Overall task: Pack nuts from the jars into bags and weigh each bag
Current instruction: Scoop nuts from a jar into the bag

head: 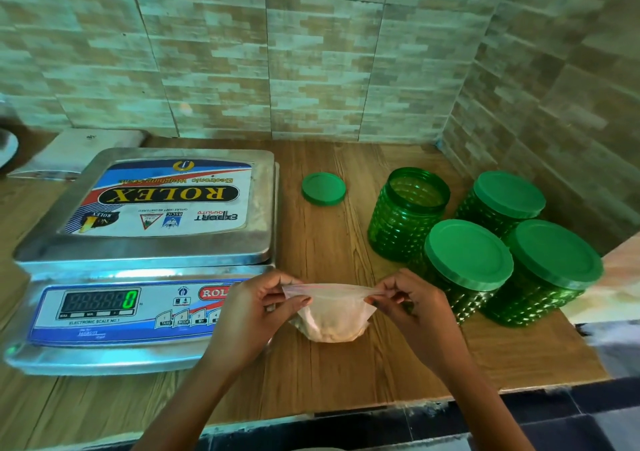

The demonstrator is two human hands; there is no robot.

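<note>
While I pinch the bag (330, 315) by its two top corners, one between the thumb and fingers of my left hand (249, 308) and the other in my right hand (412, 305), its zip strip stretches flat between them. Its rounded bottom, full of pale nuts, seems to rest on the counter (346, 242), just beside the front of the scale (145, 242), whose display reads zero. I judge it light but floppy: the film is thin and slick, and the nuts will shift and sag wherever I tilt it. The zip strip is the stiffest part, so the grip belongs there, with a palm under the bottom for the lift. I cannot tell whether the zip is sealed. The open jar (405, 215) stands behind, with its lid (323, 189) lying apart.
</note>
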